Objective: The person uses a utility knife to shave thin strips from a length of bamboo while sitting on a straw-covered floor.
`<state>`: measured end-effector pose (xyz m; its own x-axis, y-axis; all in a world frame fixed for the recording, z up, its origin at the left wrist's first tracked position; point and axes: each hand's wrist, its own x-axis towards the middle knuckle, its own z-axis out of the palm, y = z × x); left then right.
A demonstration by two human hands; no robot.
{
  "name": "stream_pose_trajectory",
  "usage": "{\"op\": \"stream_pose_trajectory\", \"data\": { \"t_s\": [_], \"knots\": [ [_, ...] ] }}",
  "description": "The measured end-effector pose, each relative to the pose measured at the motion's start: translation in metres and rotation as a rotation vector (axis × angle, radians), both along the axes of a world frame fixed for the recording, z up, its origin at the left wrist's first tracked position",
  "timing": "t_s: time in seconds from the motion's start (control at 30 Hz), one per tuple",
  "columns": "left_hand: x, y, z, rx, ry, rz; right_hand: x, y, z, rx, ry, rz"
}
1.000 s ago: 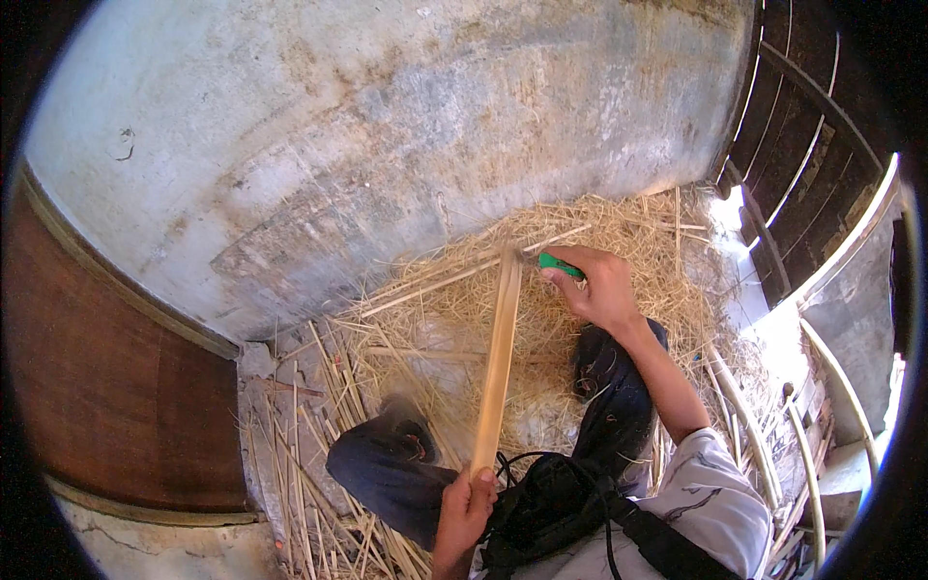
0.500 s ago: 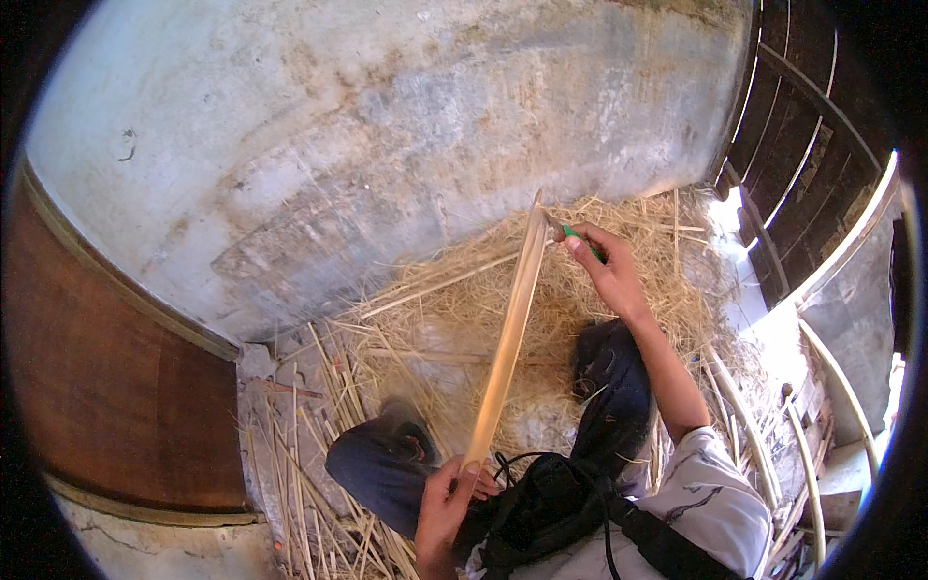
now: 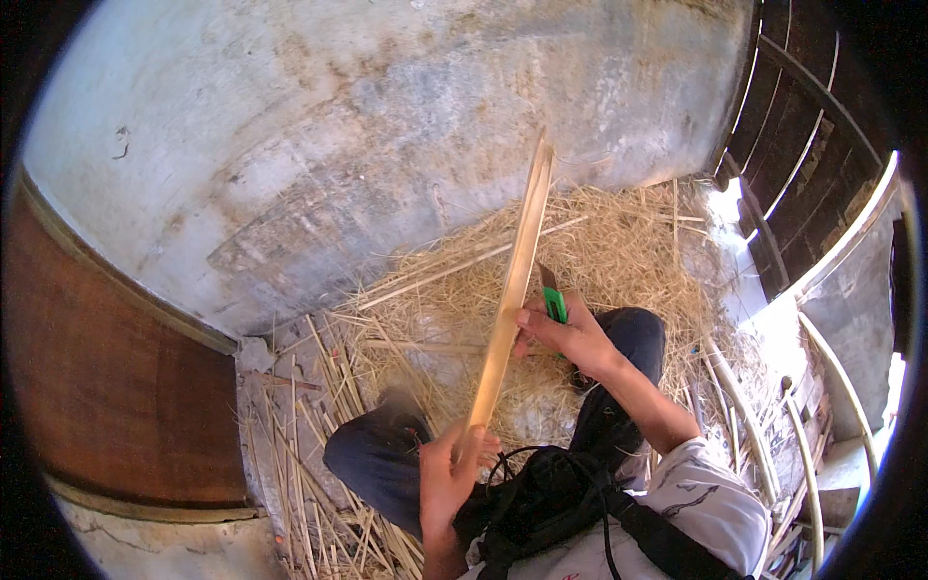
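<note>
A long, pale yellow split bamboo strip (image 3: 514,290) slants up and away from my lap, its far end in front of the wall. My left hand (image 3: 450,476) is closed around its near end. My right hand (image 3: 572,336) is closed on a green-handled knife (image 3: 554,303), with the dark blade pointing up beside the strip. The thumb of that hand lies at the strip's right edge, about midway along. Some of the right fingers are hidden behind the strip.
Curly shavings (image 3: 619,242) cover the floor around my bent legs. Thin bamboo sticks (image 3: 319,464) are strewn at the left, near a brown wooden panel (image 3: 126,367). A stained wall (image 3: 387,145) rises ahead. Thicker curved poles (image 3: 739,425) lie at the right.
My right hand and the knife have come from near the strip's far end back toward me, to its middle. The strip's far end has risen slightly. My left hand keeps its hold.
</note>
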<state>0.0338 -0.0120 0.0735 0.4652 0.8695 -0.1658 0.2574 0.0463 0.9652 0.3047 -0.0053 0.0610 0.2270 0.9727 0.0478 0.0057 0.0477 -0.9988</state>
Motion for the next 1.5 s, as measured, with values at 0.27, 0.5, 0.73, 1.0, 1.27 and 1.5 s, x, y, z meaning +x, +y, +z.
{"op": "stream_pose_trajectory", "data": {
  "t_s": [0.27, 0.5, 0.73, 1.0, 1.27, 1.5],
  "knots": [
    [-0.024, 0.019, -0.026, 0.159, -0.030, -0.105, 0.007, 0.010, 0.005, -0.017, 0.130, -0.131],
    [-0.082, 0.032, -0.051, 0.091, 0.128, -0.357, 0.024, 0.009, 0.004, 0.029, 0.209, -0.225],
    [-0.080, 0.036, -0.068, -0.036, -0.032, -0.297, 0.016, 0.006, -0.002, 0.033, 0.124, -0.209],
    [-0.031, 0.021, -0.035, -0.209, -0.177, -0.003, -0.024, -0.021, -0.031, 0.236, -0.524, -0.079],
    [-0.011, 0.022, -0.021, 0.010, -0.139, 0.015, -0.048, -0.031, -0.045, 0.380, -0.904, -0.174],
    [-0.005, 0.023, -0.016, 0.024, -0.193, -0.001, -0.046, -0.031, -0.039, 0.389, -0.982, -0.258]
  ]
}}
